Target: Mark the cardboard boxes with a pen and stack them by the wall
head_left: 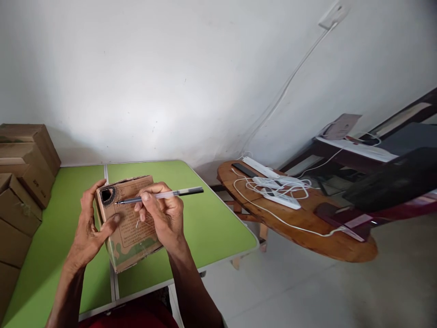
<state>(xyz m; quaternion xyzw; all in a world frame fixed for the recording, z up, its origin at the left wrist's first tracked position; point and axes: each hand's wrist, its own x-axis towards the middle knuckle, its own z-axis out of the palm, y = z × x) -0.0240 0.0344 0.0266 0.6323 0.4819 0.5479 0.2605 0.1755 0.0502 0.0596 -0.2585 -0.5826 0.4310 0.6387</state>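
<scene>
The left hand (94,223) holds a small brown cardboard box (133,232) by its left side. The thumb presses on the front, and the other fingers go around the edge, so they are clamped on the box. The box is tilted and sits over a light green tabletop (205,228) with a pale metal edge. I cannot tell if the bottom of the box touches it.

The front of the box has rows of dark printed writing and a green wavy patch low down. Near its top left corner is a small hole (107,195) with a black, rough ring around it.

The right hand (164,214) has its fingers closed on a thin see-through pen (169,194) with a black end. The pen's tip points at the box, just beside the hole. I cannot tell if the tip touches the box.

More brown cardboard boxes (30,177) are piled at the left, by the white wall (170,91). Well apart, on the right, a brown wooden tabletop (307,228) with a round end holds white power strips (261,168) and tangled white cords (296,183).
</scene>
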